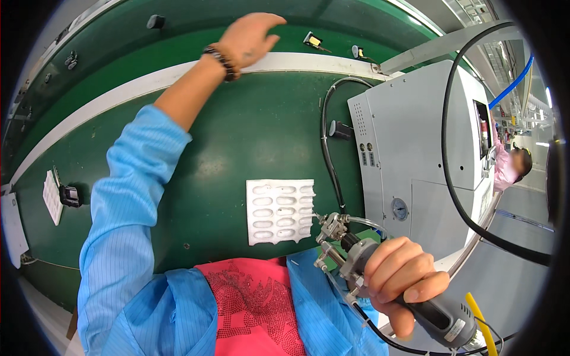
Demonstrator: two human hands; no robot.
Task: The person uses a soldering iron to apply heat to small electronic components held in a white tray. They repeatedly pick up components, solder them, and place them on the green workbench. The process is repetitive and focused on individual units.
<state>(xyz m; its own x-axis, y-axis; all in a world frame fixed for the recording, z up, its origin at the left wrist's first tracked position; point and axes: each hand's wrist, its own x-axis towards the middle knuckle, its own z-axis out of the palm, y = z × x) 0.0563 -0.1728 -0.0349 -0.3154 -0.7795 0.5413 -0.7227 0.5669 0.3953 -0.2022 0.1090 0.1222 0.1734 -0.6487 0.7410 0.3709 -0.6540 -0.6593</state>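
Right hand point(399, 274) grasping dispensing tool point(380, 279); left hand point(249, 38) released, reaching far; unattended nozzle could snag white tray point(279, 210) just beside.

A factory line is showing: a green conveyor belt point(249, 130) running across the frame's middle, a grey machine cabinet point(415, 154) standing at right.

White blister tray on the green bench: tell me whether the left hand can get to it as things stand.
Probably yes. The left hand is empty and stretched to the white rail at the far edge; the white blister tray lies nearer the body on bare green bench, nothing between.
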